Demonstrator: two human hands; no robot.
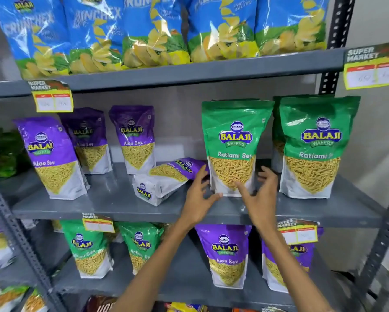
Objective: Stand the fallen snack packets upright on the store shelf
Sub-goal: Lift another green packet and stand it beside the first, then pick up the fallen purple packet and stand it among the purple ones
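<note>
On the grey middle shelf point(112, 199) a purple Aloo Sev packet point(166, 179) lies on its back, base toward me. Just right of it a green Ratlami Sev packet point(234, 145) stands upright. My left hand point(200, 199) is spread open at that green packet's lower left corner, its fingers near the fallen packet's top. My right hand point(261, 197) is spread open at the green packet's lower right, thumb across its front. Neither hand grips anything. Three purple Aloo Sev packets point(51, 156) stand upright at the left, and a second green packet point(315, 147) stands at the right.
Blue chip bags point(157, 30) fill the top shelf. The lower shelf point(189, 282) holds upright green and purple packets. Price tags point(51, 97) hang from shelf edges. Perforated metal uprights point(382, 244) frame the rack at right and left.
</note>
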